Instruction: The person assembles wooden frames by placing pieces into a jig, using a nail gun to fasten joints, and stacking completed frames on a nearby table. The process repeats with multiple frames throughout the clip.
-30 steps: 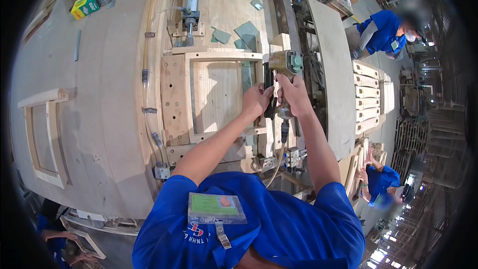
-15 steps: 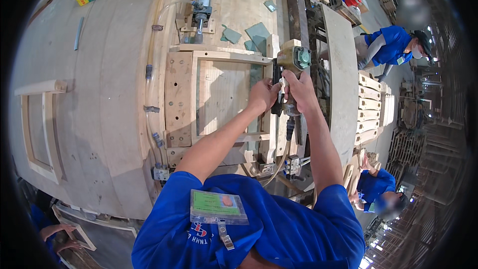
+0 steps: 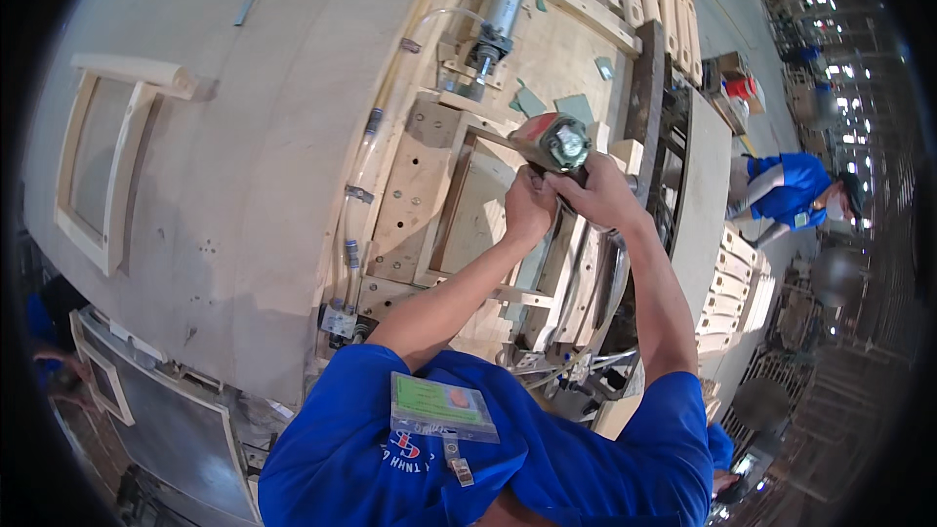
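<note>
A pneumatic nail gun point(image 3: 551, 141) with a rounded metal head is held up over the jig, its head toward the far side. My right hand point(image 3: 607, 197) is closed around its handle. My left hand point(image 3: 530, 203) is closed against the gun's underside, next to the right thumb; its fingertips are partly hidden. Below my hands lies a rectangular light-wood frame point(image 3: 527, 298) in the jig, partly covered by my arms. A drilled wooden block point(image 3: 398, 197) runs along the frame's left side.
A pneumatic cylinder point(image 3: 505, 5) is mounted beyond the frame, with green sheet scraps point(image 3: 574, 107) beside it. Another wooden frame point(image 3: 122, 181) lies on the left tabletop. Right of the bench are stacked slats point(image 3: 727, 278) and a co-worker point(image 3: 791, 190) in blue.
The nail gun has been raised off the frame's right side and tilted, both hands going with it. My view has turned, so the bench appears slanted and shifted right.
</note>
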